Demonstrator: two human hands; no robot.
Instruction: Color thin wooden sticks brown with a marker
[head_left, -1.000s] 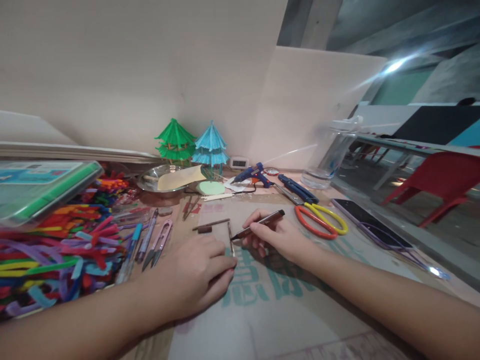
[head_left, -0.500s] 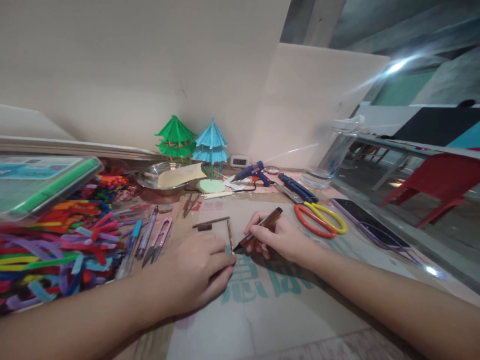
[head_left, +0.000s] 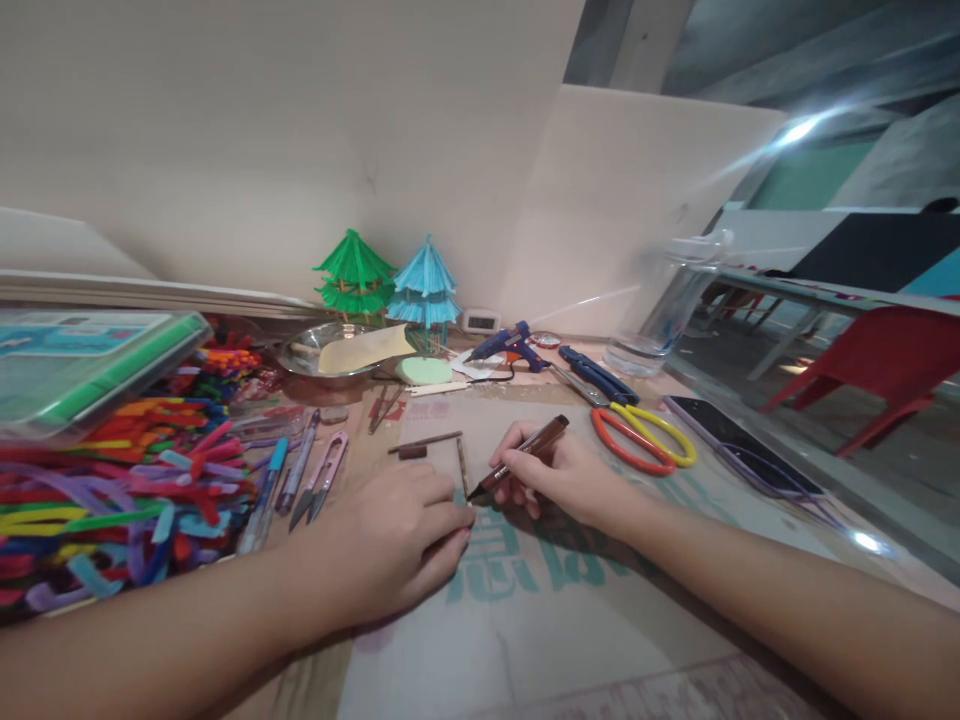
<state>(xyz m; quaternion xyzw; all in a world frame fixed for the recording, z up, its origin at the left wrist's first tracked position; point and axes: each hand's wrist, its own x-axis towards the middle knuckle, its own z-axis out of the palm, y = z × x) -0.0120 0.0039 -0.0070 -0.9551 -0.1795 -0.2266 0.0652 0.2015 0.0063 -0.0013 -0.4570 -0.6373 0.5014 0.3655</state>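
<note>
My right hand (head_left: pixel 551 470) is closed around a brown marker (head_left: pixel 529 455), its dark tip against the lower part of a thin wooden stick (head_left: pixel 462 465). The stick is brown along most of its length and pale at the near end. That end is pinched by the fingertips of my left hand (head_left: pixel 412 530), which rests on the paper bag sheet (head_left: pixel 450 660) with green printed characters. Just beyond lie a second brown stick (head_left: pixel 427 441) and the marker's brown cap (head_left: pixel 412 452).
Left are thread snips (head_left: pixel 324 470), pens (head_left: pixel 300 465) and a heap of pipe cleaners (head_left: pixel 135 500). Behind stand a green paper pagoda (head_left: pixel 352 275), a blue one (head_left: pixel 425 285), a metal bowl (head_left: pixel 289 365) and a glue gun (head_left: pixel 510 345). Right are scissors (head_left: pixel 634 455), a phone (head_left: pixel 739 445) and a clear jug (head_left: pixel 660 310).
The whole view has shifted very slightly. Both hands keep nearly the same pose, with the marker tip still at the stick, a touch higher in the picture.
</note>
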